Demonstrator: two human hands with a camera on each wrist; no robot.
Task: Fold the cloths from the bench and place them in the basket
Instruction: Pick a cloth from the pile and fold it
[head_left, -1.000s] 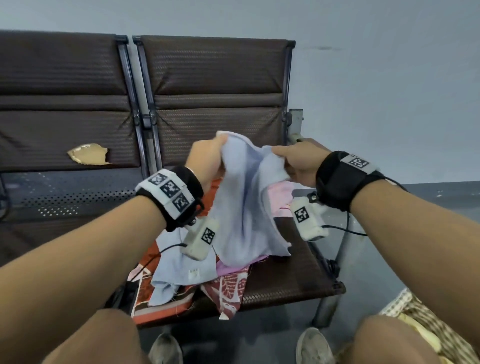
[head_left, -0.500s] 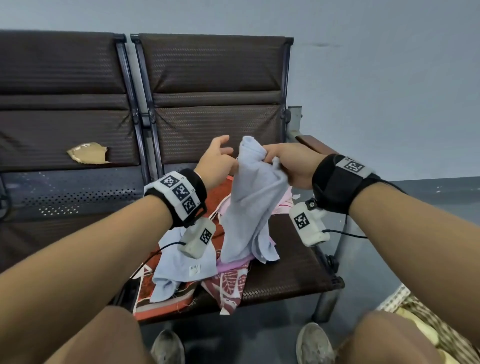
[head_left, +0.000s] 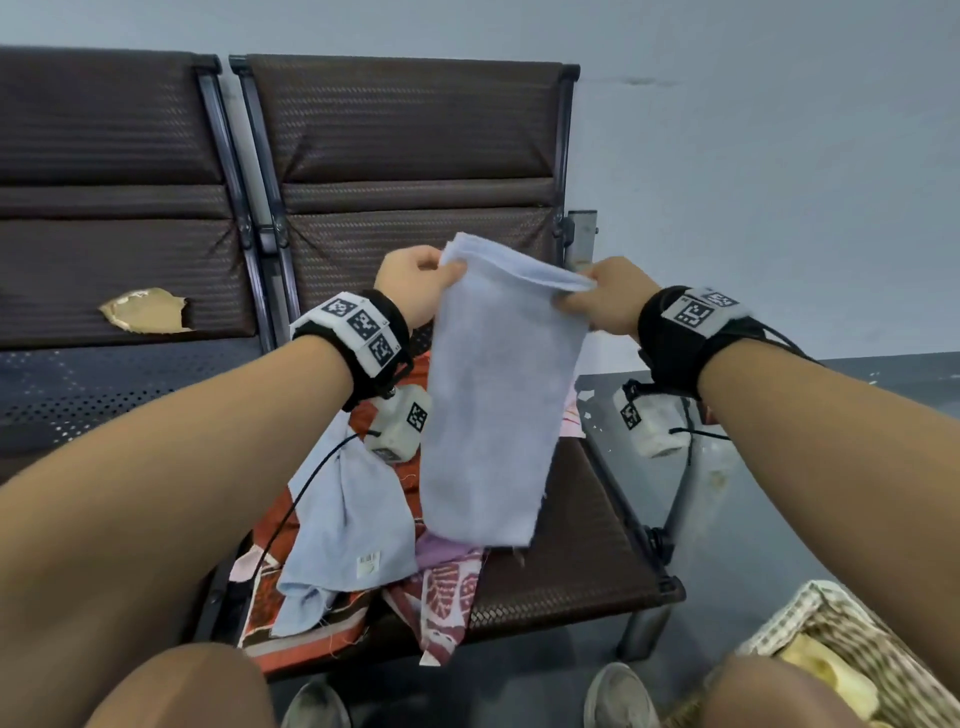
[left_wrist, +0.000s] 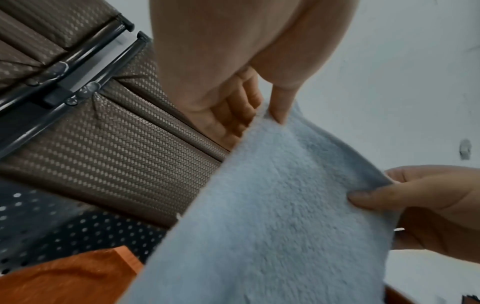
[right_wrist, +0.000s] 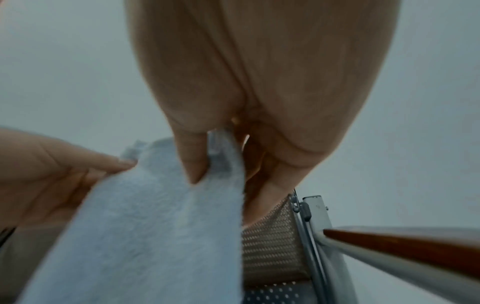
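The left hand (head_left: 415, 288) and right hand (head_left: 610, 301) each pinch a top corner of the towel (head_left: 493, 415), thumb against fingers. It hangs between them above the bench (head_left: 571, 540); the basket (head_left: 852, 649) sits low to the right.

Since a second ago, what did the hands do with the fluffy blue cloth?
The left hand, which had let go half a second ago, took hold of the blue cloth again. Both hands moved apart, the right hand pinching the other top corner, so the bunched cloth now hangs flat. The cloth pile on the bench stayed put.
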